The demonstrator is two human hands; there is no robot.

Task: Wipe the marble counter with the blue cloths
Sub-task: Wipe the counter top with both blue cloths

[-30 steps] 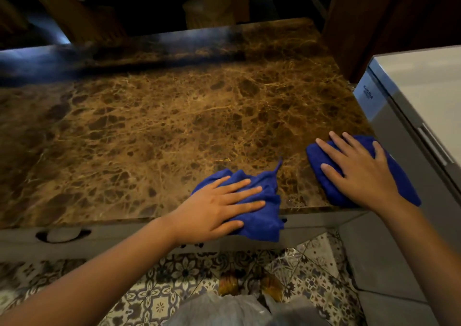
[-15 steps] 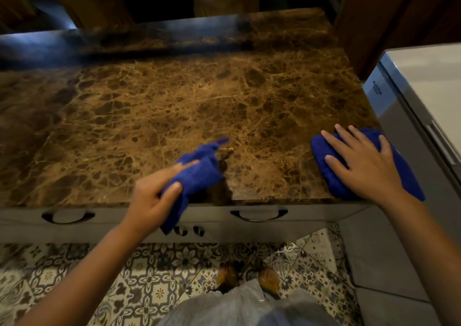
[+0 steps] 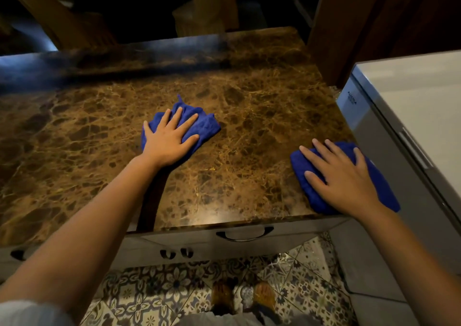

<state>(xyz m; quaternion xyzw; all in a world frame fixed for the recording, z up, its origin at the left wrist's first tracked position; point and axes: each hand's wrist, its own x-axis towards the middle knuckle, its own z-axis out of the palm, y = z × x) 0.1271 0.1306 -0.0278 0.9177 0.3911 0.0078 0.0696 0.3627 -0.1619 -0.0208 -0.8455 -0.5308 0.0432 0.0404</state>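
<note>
The brown veined marble counter fills the middle of the view. My left hand lies flat, fingers spread, on a crumpled blue cloth near the counter's centre. My right hand presses flat on a second blue cloth at the counter's front right corner; that cloth hangs slightly over the right edge. Both palms cover much of their cloths.
A grey-white appliance stands close against the counter's right side. A wooden post rises at the back right. Drawer handles sit below the front edge. Patterned floor tiles and my feet show beneath.
My left hand lifted its cloth off the front edge, carried it forward, and now presses it flat near the counter's centre. My right hand stayed on its cloth at the right corner.
</note>
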